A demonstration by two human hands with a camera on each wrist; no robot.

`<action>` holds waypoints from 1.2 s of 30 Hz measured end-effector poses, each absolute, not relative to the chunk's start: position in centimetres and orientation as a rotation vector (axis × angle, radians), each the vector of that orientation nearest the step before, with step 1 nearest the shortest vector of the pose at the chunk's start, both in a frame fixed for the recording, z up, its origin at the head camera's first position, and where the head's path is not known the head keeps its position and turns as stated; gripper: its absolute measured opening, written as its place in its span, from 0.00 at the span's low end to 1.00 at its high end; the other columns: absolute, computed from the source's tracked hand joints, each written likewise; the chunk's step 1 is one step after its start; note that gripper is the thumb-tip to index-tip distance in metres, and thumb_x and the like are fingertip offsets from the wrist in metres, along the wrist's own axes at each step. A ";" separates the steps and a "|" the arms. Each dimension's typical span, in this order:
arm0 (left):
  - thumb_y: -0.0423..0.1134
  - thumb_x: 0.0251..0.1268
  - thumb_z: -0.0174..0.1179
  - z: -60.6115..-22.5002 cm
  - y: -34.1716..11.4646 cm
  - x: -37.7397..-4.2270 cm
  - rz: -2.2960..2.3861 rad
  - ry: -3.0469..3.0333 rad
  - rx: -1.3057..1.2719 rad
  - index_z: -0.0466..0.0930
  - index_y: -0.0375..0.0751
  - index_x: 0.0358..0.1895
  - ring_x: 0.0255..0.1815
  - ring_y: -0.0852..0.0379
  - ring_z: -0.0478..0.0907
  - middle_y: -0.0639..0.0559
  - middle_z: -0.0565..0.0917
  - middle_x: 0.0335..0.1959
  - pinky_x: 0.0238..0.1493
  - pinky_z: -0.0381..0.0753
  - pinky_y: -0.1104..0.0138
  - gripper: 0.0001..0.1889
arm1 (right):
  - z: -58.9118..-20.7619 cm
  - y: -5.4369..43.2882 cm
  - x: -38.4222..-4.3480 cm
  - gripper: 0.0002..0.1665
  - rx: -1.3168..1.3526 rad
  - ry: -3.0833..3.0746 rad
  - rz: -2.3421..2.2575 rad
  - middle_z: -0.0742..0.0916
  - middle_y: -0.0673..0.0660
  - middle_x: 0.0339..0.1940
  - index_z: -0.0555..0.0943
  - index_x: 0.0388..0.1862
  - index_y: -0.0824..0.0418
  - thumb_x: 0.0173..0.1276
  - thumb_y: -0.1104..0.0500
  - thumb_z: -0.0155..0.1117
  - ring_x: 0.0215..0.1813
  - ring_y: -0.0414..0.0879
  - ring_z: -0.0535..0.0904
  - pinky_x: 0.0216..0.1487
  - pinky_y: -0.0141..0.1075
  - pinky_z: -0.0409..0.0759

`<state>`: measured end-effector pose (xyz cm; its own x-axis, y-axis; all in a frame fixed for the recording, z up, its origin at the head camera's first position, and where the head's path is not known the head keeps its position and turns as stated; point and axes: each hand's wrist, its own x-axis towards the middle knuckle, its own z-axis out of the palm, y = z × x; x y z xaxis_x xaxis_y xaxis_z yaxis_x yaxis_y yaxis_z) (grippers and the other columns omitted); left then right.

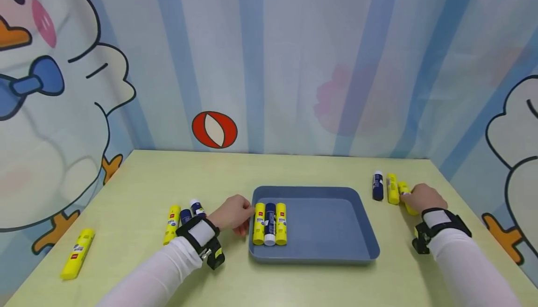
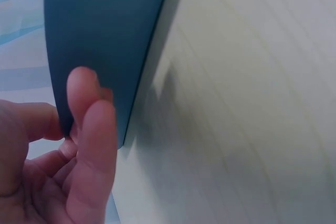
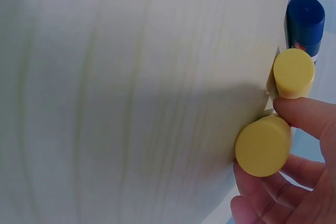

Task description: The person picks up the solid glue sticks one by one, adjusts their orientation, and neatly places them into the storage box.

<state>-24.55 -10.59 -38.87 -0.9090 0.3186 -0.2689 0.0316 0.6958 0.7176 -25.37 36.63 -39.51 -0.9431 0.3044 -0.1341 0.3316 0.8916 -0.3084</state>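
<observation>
A blue-grey tray [image 1: 328,225] lies on the table, and my left hand [image 1: 232,213] pinches its left rim. In the left wrist view the thumb is at the rim, with fingers against the outer wall [image 2: 121,35]. Inside the tray, at its left end, a navy glue stick [image 1: 270,225] lies between a yellow glue stick [image 1: 258,224] and another yellow one [image 1: 281,224]. At the table's right side my right hand [image 1: 425,198] grips a yellow glue stick [image 3: 261,148] between thumb and fingers. Its round yellow end faces the right wrist camera.
Beside the right hand lie a yellow glue stick [image 1: 392,189] and a navy one [image 1: 378,186]. Left of the tray, a yellow glue stick [image 1: 171,225] and two navy ones [image 1: 196,207] are partly behind the left wrist. Another yellow glue stick [image 1: 78,253] lies far left. A printed curtain [image 1: 286,64] hangs behind.
</observation>
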 end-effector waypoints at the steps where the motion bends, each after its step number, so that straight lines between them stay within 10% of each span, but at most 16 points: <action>1: 0.36 0.73 0.50 -38.9 -10.6 -24.5 1.061 2.529 0.266 0.77 0.36 0.24 0.11 0.59 0.75 0.47 0.79 0.14 0.17 0.77 0.69 0.15 | -39.5 36.7 -25.4 0.23 0.494 2.976 -0.500 0.76 0.60 0.23 0.76 0.35 0.76 0.69 0.52 0.57 0.27 0.53 0.72 0.29 0.41 0.68; 36: 0.35 0.73 0.50 -38.9 -10.6 -24.5 1.073 2.533 0.293 0.75 0.36 0.22 0.10 0.59 0.74 0.48 0.78 0.14 0.17 0.77 0.68 0.17 | -40.0 37.7 -25.5 0.21 0.319 3.036 -0.407 0.79 0.61 0.26 0.78 0.38 0.75 0.67 0.53 0.60 0.28 0.53 0.73 0.29 0.43 0.69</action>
<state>-24.54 -10.64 -38.94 -0.9088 0.3294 -0.2561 0.0453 0.6880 0.7243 -25.47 37.68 -39.98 -0.9767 0.1957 -0.0880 0.2120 0.9437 -0.2540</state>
